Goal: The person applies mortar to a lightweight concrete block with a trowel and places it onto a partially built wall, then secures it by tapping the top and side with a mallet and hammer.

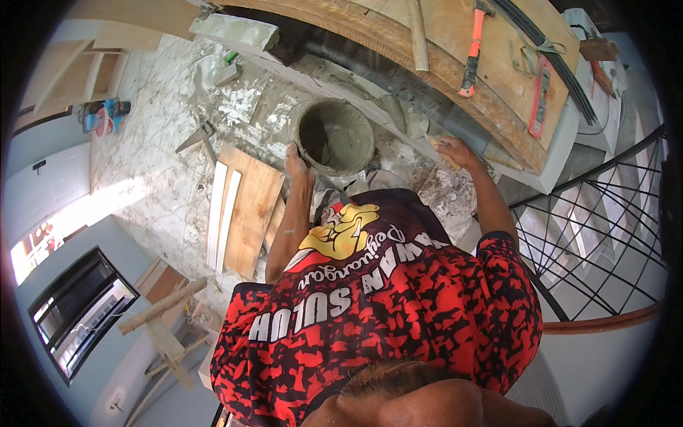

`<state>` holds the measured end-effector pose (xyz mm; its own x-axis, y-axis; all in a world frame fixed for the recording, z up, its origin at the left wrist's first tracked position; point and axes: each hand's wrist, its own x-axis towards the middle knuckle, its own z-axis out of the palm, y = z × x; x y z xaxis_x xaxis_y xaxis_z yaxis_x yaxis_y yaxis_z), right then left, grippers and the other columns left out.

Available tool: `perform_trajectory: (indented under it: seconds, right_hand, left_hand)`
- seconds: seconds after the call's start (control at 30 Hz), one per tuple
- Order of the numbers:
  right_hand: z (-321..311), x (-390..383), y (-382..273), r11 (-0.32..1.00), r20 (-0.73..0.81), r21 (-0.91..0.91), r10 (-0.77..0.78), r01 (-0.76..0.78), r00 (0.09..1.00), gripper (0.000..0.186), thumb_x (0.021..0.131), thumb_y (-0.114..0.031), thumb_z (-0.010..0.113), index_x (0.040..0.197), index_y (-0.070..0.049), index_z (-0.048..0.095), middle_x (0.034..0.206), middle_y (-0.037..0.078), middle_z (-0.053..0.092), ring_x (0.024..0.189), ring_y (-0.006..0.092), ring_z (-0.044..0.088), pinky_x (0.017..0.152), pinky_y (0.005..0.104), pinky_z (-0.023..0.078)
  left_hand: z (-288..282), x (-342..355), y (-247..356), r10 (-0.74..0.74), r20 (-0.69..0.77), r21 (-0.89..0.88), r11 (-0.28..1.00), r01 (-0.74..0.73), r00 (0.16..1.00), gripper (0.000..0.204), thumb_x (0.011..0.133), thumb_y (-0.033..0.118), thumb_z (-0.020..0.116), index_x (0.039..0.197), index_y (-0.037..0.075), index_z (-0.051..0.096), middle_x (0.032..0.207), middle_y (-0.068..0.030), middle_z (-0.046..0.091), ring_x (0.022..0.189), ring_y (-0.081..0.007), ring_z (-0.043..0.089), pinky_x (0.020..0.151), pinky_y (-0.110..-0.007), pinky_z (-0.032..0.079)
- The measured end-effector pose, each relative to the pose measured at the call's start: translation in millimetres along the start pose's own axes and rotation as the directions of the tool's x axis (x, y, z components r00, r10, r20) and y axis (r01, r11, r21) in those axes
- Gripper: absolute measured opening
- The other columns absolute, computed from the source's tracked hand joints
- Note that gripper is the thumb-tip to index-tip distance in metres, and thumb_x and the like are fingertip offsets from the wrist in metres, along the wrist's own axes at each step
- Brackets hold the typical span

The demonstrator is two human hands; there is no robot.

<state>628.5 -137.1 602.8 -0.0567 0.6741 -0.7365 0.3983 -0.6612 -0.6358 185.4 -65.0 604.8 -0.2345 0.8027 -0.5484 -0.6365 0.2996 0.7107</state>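
Observation:
A round bucket (358, 132), grey with cement inside and out, stands on the dirty floor in front of me. At its near left side is my left hand (299, 168), fingers closed against the rim. My right hand (457, 152) is apart from the bucket, to its right, beside a long pale ledge (341, 92). Its fingers are bent around a small tan piece at the ledge's near end; what this is I cannot make out.
Beyond the ledge, a wooden board (448, 64) carries a hammer (474, 53), a red spirit level (541, 96) and thin black rods (551, 57). A handsaw (196, 136) and plywood (249, 213) lie left. Black metal railing (590, 235) stands right; a timber trestle (163, 334) lower left.

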Motion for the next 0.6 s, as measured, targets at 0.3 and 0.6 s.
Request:
perform_trajectory:
  seconds: [0.3, 0.6]
  right_hand:
    - [19.1, 52.3, -54.1, 0.949, -0.059, -0.312, -0.064, 0.043, 0.996, 0.064, 0.081, -0.043, 0.061, 0.127, 0.0, 0.05, 0.112, 0.023, 0.06, 0.104, 0.0316, 0.059, 0.088, 0.0379, 0.045]
    - [72.5, 113.2, -154.9, 0.752, -0.066, -0.607, -0.368, 0.256, 0.927, 0.051, 0.085, -0.035, 0.057, 0.125, -0.003, 0.05, 0.105, 0.025, 0.061, 0.101, 0.04, 0.058, 0.086, 0.0474, 0.045]
  left_hand:
    - [-35.0, -22.7, 16.3, 0.065, -0.046, 0.014, 0.998, -0.065, 0.997, 0.024, 0.096, 0.019, 0.041, 0.101, 0.002, 0.056, 0.101, -0.0082, 0.06, 0.092, -0.0198, 0.059, 0.084, -0.034, 0.048]
    - [-62.8, -45.8, 23.7, 0.095, -0.131, -0.015, 0.995, -0.098, 0.987, 0.025, 0.096, 0.018, 0.037, 0.103, 0.001, 0.055, 0.101, -0.0085, 0.06, 0.093, -0.0195, 0.059, 0.085, -0.034, 0.049]
